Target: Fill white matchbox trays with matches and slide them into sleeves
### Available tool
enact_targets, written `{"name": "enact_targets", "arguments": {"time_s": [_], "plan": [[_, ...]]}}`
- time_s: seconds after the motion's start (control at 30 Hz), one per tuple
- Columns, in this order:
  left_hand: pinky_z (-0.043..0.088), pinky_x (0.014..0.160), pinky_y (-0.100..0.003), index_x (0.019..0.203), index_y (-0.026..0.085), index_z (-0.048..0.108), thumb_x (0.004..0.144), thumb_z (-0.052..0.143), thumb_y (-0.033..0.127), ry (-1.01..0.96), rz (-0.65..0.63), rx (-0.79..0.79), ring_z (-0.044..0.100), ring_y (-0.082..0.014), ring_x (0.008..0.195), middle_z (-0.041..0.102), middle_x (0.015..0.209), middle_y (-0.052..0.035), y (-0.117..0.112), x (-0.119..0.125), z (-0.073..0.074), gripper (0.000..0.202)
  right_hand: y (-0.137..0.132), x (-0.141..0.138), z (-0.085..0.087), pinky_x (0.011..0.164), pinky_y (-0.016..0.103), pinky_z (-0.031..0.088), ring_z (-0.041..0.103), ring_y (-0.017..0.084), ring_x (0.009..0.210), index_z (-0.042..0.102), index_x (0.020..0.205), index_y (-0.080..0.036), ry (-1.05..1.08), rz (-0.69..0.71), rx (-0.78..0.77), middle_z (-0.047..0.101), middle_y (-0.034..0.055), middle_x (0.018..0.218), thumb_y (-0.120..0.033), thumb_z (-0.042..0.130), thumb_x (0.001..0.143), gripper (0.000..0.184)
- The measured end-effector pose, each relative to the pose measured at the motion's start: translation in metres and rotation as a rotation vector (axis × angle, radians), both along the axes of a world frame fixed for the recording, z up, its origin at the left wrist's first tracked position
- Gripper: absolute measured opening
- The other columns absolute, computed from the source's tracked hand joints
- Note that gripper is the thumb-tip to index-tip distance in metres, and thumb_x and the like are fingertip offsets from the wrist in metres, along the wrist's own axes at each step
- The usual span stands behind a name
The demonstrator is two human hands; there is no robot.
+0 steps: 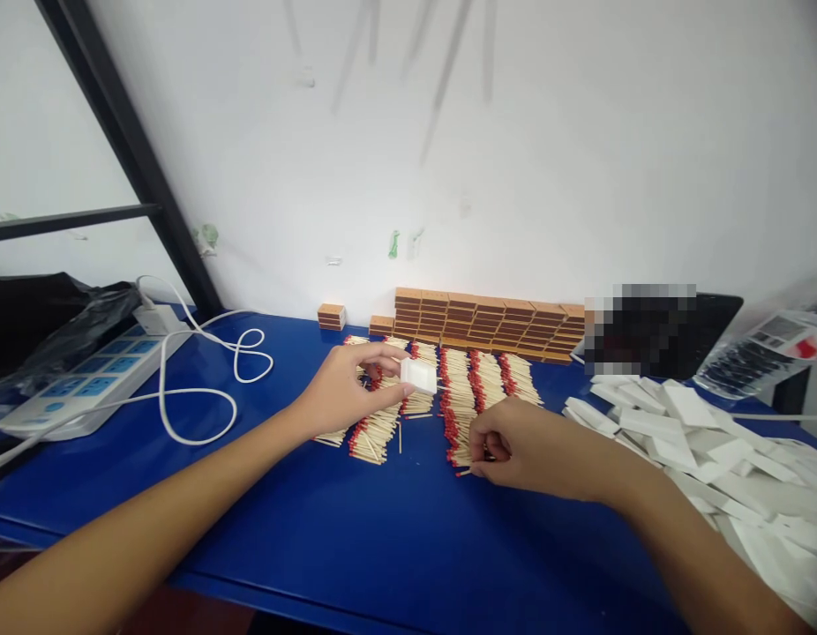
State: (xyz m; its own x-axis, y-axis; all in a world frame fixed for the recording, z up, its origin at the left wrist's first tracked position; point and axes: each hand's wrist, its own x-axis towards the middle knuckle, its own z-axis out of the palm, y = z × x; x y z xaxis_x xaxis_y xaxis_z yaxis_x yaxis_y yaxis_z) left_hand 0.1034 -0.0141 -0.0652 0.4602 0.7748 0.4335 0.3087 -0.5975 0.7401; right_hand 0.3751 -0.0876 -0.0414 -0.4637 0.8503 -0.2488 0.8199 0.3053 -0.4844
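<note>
My left hand [348, 388] holds a small white matchbox tray [419, 377] between thumb and fingers, tilted so its hollow side shows. Beneath and around it lie rows of red-headed matches [456, 388] on the blue table [303, 520]. At the near end of a row on the right, my right hand [514, 445] is closed, with thumb and fingertips pinched on matches. One match pokes out to the left of those fingertips; how many they grip is hidden. A single loose match [401, 437] lies near the left rows.
Stacked brown matchboxes [481, 322] line the wall, with a few more boxes [331, 317] to their left. White trays [713, 450] are heaped at right, near a dark tablet-like object [693, 335] and a plastic bottle [745, 357]. A power strip [97, 388] with white cables [197, 441] sits left.
</note>
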Motion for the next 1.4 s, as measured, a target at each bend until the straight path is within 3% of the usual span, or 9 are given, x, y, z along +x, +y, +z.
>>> {"name": "enact_targets", "arguments": {"time_s": [0.23, 0.43, 0.63, 0.83, 1.07, 1.4], "plan": [[0.053, 0.071, -0.03, 0.113, 0.019, 0.075, 0.082, 0.082, 0.035, 0.023, -0.019, 0.043, 0.066, -0.0155, 0.079, 0.077, 0.094, -0.0038, -0.002, 0.002, 0.0, 0.036, 0.001, 0.003, -0.001, 0.053, 0.025, 0.038, 0.056, 0.013, 0.06, 0.073, 0.078, -0.021, 0.053, -0.006, -0.014, 0.067, -0.0014, 0.068, -0.021, 0.067, 0.079, 0.006], [0.055, 0.074, -0.028, 0.112, 0.019, 0.077, 0.08, 0.084, 0.034, 0.063, -0.032, 0.023, 0.071, -0.0182, 0.089, 0.079, 0.101, -0.0056, -0.009, 0.005, 0.001, 0.036, 0.006, 0.003, 0.009, 0.054, 0.025, 0.038, 0.052, 0.013, 0.06, 0.07, 0.08, -0.019, 0.279, -0.087, -0.031, 0.062, -0.001, 0.066, -0.03, 0.071, 0.083, 0.012], [0.058, 0.074, -0.029, 0.112, 0.018, 0.076, 0.078, 0.086, 0.034, 0.037, -0.115, -0.151, 0.076, -0.0215, 0.093, 0.08, 0.106, -0.008, -0.021, 0.012, 0.003, 0.039, 0.008, -0.005, 0.003, 0.054, 0.025, 0.035, 0.044, 0.011, 0.058, 0.072, 0.085, -0.02, 0.53, -0.163, 0.16, 0.053, -0.0034, 0.063, -0.042, 0.072, 0.089, 0.023], [0.058, 0.088, -0.031, 0.112, 0.019, 0.076, 0.077, 0.087, 0.033, 0.031, -0.152, -0.143, 0.076, -0.0217, 0.101, 0.08, 0.108, -0.0071, -0.022, 0.013, 0.004, 0.04, 0.009, -0.012, -0.007, 0.05, 0.025, 0.032, 0.042, 0.011, 0.055, 0.074, 0.085, -0.02, 0.457, -0.119, 0.177, 0.052, -0.0041, 0.06, -0.046, 0.071, 0.091, 0.026], [0.06, 0.088, -0.033, 0.113, 0.018, 0.076, 0.078, 0.087, 0.033, 0.05, -0.17, -0.119, 0.077, -0.0229, 0.101, 0.081, 0.108, -0.0075, -0.021, 0.012, 0.002, 0.04, 0.007, -0.01, -0.004, 0.051, 0.026, 0.032, 0.044, 0.011, 0.054, 0.075, 0.086, -0.02, 0.372, -0.086, 0.211, 0.053, -0.0038, 0.058, -0.043, 0.068, 0.093, 0.025], [0.062, 0.094, -0.034, 0.114, 0.019, 0.075, 0.077, 0.087, 0.027, 0.054, -0.207, -0.067, 0.077, -0.0234, 0.106, 0.08, 0.113, -0.0075, -0.021, 0.011, 0.003, 0.039, 0.002, -0.014, 0.002, 0.056, 0.025, 0.033, 0.047, 0.011, 0.055, 0.073, 0.083, -0.019, 0.219, -0.05, 0.358, 0.054, -0.0033, 0.06, -0.028, 0.065, 0.09, 0.014]]}}
